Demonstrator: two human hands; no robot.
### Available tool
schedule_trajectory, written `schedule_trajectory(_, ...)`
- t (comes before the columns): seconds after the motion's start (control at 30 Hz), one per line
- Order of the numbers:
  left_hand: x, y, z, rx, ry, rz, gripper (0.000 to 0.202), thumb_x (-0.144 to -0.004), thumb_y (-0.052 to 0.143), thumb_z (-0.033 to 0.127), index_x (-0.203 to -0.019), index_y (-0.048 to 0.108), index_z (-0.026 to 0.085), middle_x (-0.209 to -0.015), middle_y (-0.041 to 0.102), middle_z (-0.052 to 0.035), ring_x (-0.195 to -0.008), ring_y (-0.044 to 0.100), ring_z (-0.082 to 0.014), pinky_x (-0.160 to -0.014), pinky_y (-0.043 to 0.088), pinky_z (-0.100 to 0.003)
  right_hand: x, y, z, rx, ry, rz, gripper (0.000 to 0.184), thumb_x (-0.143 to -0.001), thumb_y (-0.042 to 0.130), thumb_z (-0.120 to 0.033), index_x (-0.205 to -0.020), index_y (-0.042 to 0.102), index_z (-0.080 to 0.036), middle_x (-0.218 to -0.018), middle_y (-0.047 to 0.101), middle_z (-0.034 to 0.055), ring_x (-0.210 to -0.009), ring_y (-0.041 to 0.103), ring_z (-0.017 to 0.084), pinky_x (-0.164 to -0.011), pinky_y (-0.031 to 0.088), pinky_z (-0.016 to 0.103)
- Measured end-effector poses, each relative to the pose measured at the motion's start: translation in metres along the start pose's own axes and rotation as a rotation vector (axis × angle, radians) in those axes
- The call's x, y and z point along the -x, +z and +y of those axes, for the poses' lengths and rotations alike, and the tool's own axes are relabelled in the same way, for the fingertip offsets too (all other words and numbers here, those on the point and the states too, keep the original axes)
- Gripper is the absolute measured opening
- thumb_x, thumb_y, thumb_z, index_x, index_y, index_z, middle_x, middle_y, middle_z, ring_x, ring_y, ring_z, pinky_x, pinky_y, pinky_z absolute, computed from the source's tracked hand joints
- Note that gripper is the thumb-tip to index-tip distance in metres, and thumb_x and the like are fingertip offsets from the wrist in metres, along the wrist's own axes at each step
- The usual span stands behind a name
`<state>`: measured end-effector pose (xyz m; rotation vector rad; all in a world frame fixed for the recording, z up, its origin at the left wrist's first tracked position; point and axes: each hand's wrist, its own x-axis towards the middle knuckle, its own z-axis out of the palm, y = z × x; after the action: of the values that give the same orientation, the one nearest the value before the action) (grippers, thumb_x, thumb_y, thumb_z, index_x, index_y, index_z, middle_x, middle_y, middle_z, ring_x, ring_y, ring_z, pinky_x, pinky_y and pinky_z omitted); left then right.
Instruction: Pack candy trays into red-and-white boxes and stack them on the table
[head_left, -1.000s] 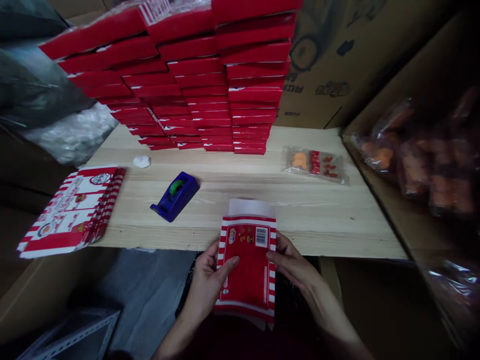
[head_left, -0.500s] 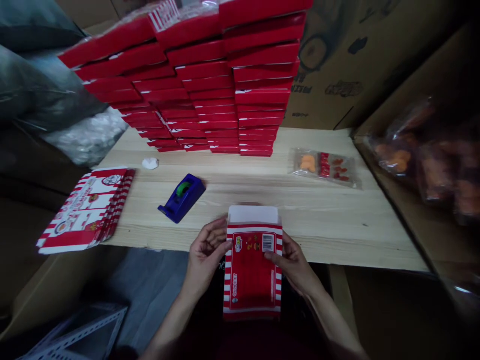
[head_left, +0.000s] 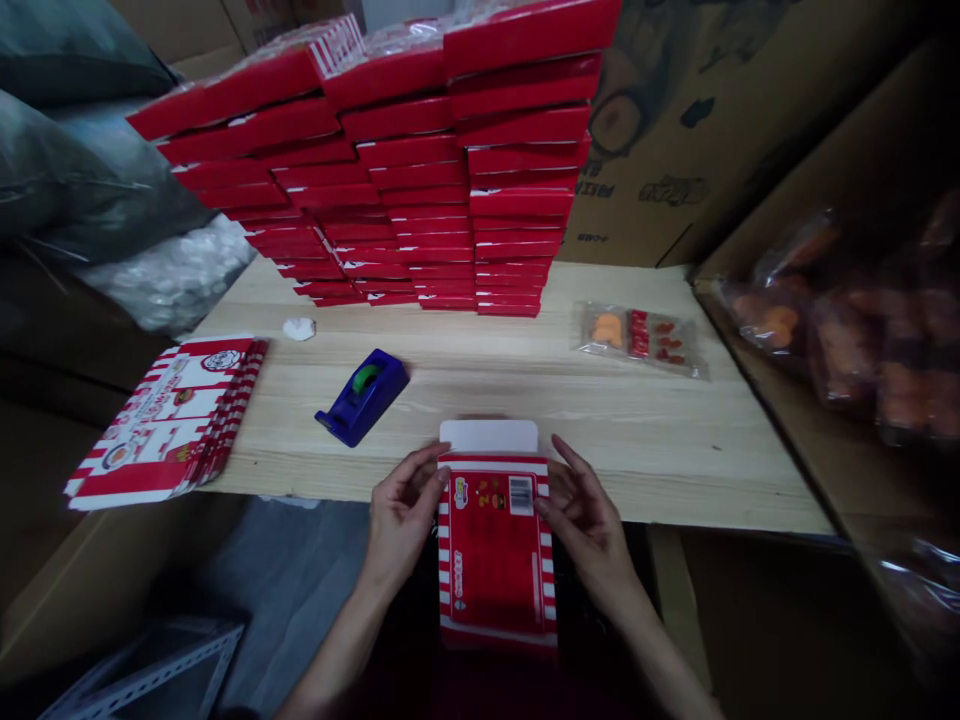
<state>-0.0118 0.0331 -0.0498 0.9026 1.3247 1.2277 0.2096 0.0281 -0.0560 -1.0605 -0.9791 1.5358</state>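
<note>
I hold a red and white striped carton [head_left: 495,550] upright at the table's near edge, barcode side towards me, its white top flap standing open. My left hand [head_left: 405,515] grips the carton's left edge with curled fingers. My right hand [head_left: 589,520] presses on its right edge, fingers partly stretched. The carton's lower part hangs below the table edge over my lap.
On the wooden table [head_left: 675,450] lie a blue tape dispenser [head_left: 364,395], a pile of flat striped cartons [head_left: 172,420] at the left edge, a clear packet of orange and red pieces [head_left: 641,338] and a tall stack of red boxes [head_left: 405,170]. Bagged goods [head_left: 847,330] fill the right.
The carton has been turned upright and its white top flap raised. Both hands slid up from its middle to its upper side edges.
</note>
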Motion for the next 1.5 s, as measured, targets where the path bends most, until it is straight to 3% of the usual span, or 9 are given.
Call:
schedule_trajectory(0.17, 0.005, -0.011, 0.009, -0.013, -0.042, -0.150, 0.031, -0.094, 0.071, 0.036, -0.119, 0.071, 0.019, -0.107, 0.078, -0.0087, -0.096, 0.073, -0.0208, -0.086, 0.056, -0.029, -0.002, -0.012, -0.011, 0.148, -0.050, -0.021, 0.031, -0.088, 0.079, -0.033, -0.119, 0.074, -0.034, -0.140, 0.061, 0.0033, -0.127, 0.062, 0.024, -0.109, 0.049, 0.039)
schedule_trajectory(0.43, -0.001, -0.020, -0.010, -0.236, 0.056, -0.242, 0.019, -0.096, 0.068, 0.034, -0.102, 0.071, 0.017, -0.090, 0.071, -0.0037, -0.080, 0.064, -0.0139, -0.072, 0.048, -0.022, -0.017, -0.023, 0.010, 0.244, 0.078, -0.139, 0.022, -0.094, 0.070, -0.047, -0.093, 0.080, -0.027, -0.089, 0.077, 0.0020, -0.087, 0.070, 0.021, -0.087, 0.056, 0.037)
schedule_trajectory(0.63, -0.015, -0.009, -0.006, -0.082, 0.023, -0.084, 0.025, -0.090, 0.074, 0.040, -0.099, 0.074, 0.016, -0.084, 0.072, -0.0032, -0.073, 0.063, -0.0138, -0.066, 0.048, -0.022, -0.032, -0.020, -0.006, 0.156, 0.146, -0.285, 0.042, -0.092, 0.075, -0.041, -0.133, 0.068, -0.038, -0.126, 0.075, 0.0019, -0.113, 0.070, 0.022, -0.104, 0.053, 0.043)
schedule_trajectory(0.77, -0.018, -0.008, 0.012, -0.004, -0.028, -0.126, 0.029, -0.089, 0.075, 0.042, -0.100, 0.073, 0.016, -0.083, 0.072, -0.0034, -0.069, 0.062, -0.0128, -0.064, 0.047, -0.022, -0.034, -0.022, -0.017, 0.056, 0.162, -0.398, 0.058, -0.091, 0.077, -0.030, -0.144, 0.055, -0.042, -0.124, 0.076, -0.0002, -0.112, 0.070, 0.020, -0.101, 0.055, 0.040)
schedule_trajectory(0.97, -0.007, -0.021, 0.002, -0.161, -0.012, -0.258, 0.027, -0.095, 0.069, 0.042, -0.093, 0.072, 0.015, -0.079, 0.067, -0.0017, -0.070, 0.057, -0.0120, -0.065, 0.043, -0.022, -0.026, -0.027, 0.005, 0.112, 0.172, -0.344, 0.036, -0.095, 0.073, -0.038, -0.131, 0.068, -0.039, -0.119, 0.078, 0.0006, -0.105, 0.072, 0.020, -0.095, 0.056, 0.038)
schedule_trajectory(1.2, -0.004, -0.017, -0.006, -0.140, -0.013, -0.173, 0.032, -0.094, 0.070, 0.042, -0.077, 0.067, 0.015, -0.073, 0.064, 0.0004, -0.066, 0.055, -0.0108, -0.064, 0.043, -0.022, -0.031, -0.019, 0.015, 0.048, 0.205, -0.127, 0.024, -0.085, 0.081, -0.047, -0.102, 0.084, -0.031, -0.098, 0.083, 0.0042, -0.098, 0.073, 0.024, -0.097, 0.054, 0.043)
schedule_trajectory(1.3, -0.008, -0.006, -0.007, 0.031, -0.032, -0.091, 0.022, -0.087, 0.078, 0.037, -0.093, 0.068, 0.018, -0.080, 0.071, 0.0002, -0.071, 0.064, -0.0122, -0.067, 0.049, -0.022, -0.035, -0.014, 0.019, -0.019, 0.211, -0.048, 0.023, -0.080, 0.086, -0.045, -0.099, 0.084, -0.033, -0.099, 0.083, 0.0012, -0.092, 0.074, 0.021, -0.092, 0.056, 0.039)
schedule_trajectory(1.4, -0.012, 0.002, -0.008, 0.193, -0.063, -0.060, 0.060, -0.081, 0.084, 0.029, -0.134, 0.057, 0.027, -0.091, 0.078, -0.0002, -0.080, 0.073, -0.0162, -0.076, 0.056, -0.026, -0.035, -0.011, 0.019, -0.103, 0.195, 0.012, 0.031, -0.082, 0.084, -0.040, -0.113, 0.077, -0.040, -0.115, 0.081, -0.0034, -0.100, 0.074, 0.018, -0.092, 0.057, 0.035)
schedule_trajectory(1.5, -0.014, 0.004, -0.006, 0.303, -0.167, -0.143, 0.056, -0.082, 0.083, 0.026, -0.134, 0.064, 0.021, -0.103, 0.081, -0.0065, -0.094, 0.076, -0.0206, -0.086, 0.057, -0.030, -0.036, -0.012, 0.009, -0.219, 0.231, -0.050, 0.057, -0.084, 0.083, -0.031, -0.136, 0.062, -0.044, -0.131, 0.075, -0.0020, -0.110, 0.073, 0.021, -0.096, 0.058, 0.037)
